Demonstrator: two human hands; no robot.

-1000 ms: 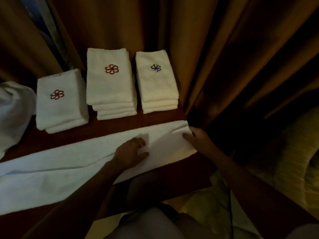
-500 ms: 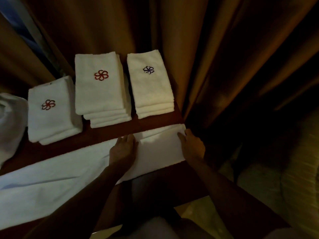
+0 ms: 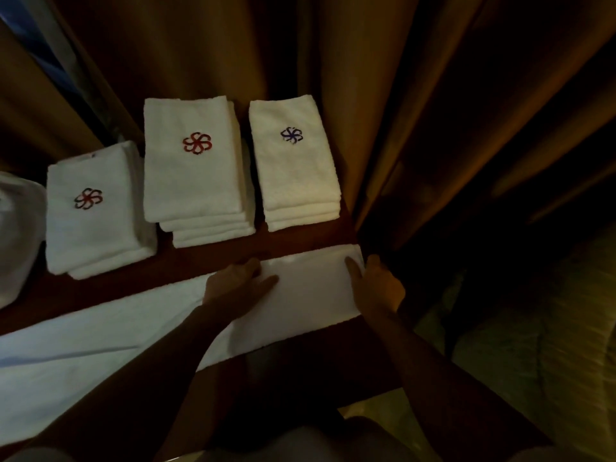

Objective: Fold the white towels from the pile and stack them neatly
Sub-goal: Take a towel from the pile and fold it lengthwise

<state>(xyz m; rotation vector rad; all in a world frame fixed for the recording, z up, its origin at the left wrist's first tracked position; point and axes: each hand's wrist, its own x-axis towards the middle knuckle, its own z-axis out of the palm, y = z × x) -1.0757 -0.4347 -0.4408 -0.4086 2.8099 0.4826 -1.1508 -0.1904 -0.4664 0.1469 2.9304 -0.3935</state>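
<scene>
Both of my hands lie on the long white towel (image 3: pixel 100 355), the landmark for everything else. It is stretched across the near part of the dark wooden desk (image 3: pixel 186 261), from the left edge of view to the desk's right end. My left hand (image 3: pixel 233 288) rests flat on the towel with the fingers straight and close together, its fingertips reaching the towel's far edge. My right hand (image 3: pixel 376 288) lies at the towel's right end, with its fingers extended along that end toward the far corner; neither hand curls around the cloth. Between my hands the towel looks smooth and doubled over, brighter than the single layer running off to the left.

Beyond the towel stand 3 stacks of folded white towels. Left stack (image 3: pixel 96 211), nearest the towel, shows a red flower emblem on top. Middle stack (image 3: pixel 196 175) is farther back and also bears a red emblem. Right stack (image 3: pixel 296 165), just beside the middle one, carries a purple emblem. Left of these stacks, at the frame edge, sits the unfolded pile (image 3: pixel 16 238) of white cloth. Behind everything, farthest from the towel, hangs a brown curtain (image 3: pixel 333 61).
</scene>
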